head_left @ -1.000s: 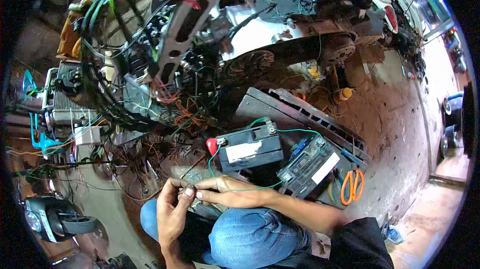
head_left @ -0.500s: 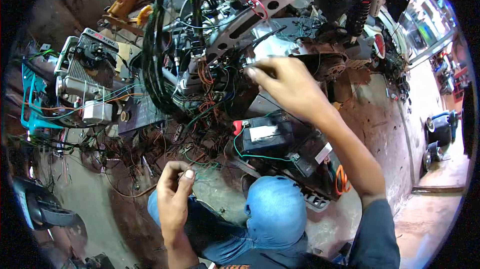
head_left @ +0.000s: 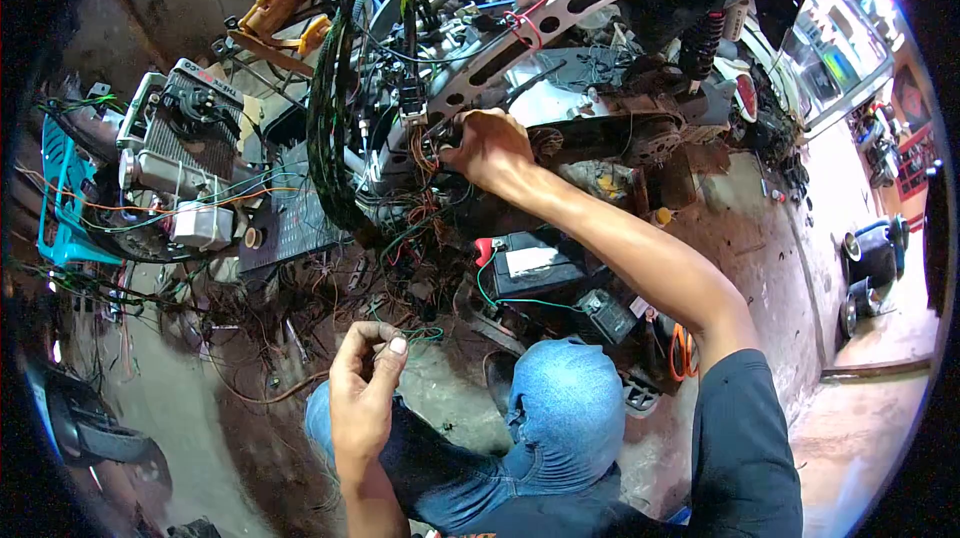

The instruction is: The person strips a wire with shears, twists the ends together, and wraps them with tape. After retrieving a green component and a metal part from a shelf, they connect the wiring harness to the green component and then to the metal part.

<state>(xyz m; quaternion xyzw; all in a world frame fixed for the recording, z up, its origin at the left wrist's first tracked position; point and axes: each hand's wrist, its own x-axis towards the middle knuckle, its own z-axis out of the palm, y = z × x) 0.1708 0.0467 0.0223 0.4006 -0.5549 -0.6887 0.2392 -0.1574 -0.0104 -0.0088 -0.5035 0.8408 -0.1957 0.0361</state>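
My right hand (head_left: pixel 492 152) reaches forward to the motorcycle frame (head_left: pixel 490 78), fingers curled, fingertips right at a bundle of brown wires (head_left: pixel 421 146). A black connector (head_left: pixel 412 103) hangs just above these wires. Nearer to me, my left hand (head_left: pixel 364 388) is raised over my leg with thumb and forefinger pinched together. A thin green wire (head_left: pixel 425 335) shows right by those fingertips; I cannot tell whether the pinch holds it. The thick black-and-green wiring harness (head_left: pixel 326 118) loops down to the left of my right hand.
A battery (head_left: pixel 540 263) with a red terminal cover stands right of the wires, a black box (head_left: pixel 606 316) beside it. At left are a radiator (head_left: pixel 195 123) and a turquoise panel (head_left: pixel 62 193). Loose wires litter the floor. An orange coil (head_left: pixel 682 351) lies at right.
My right hand has moved left from open space by the frame to the brown wires. My left hand has shifted slightly right, still pinched. The view has turned a little.
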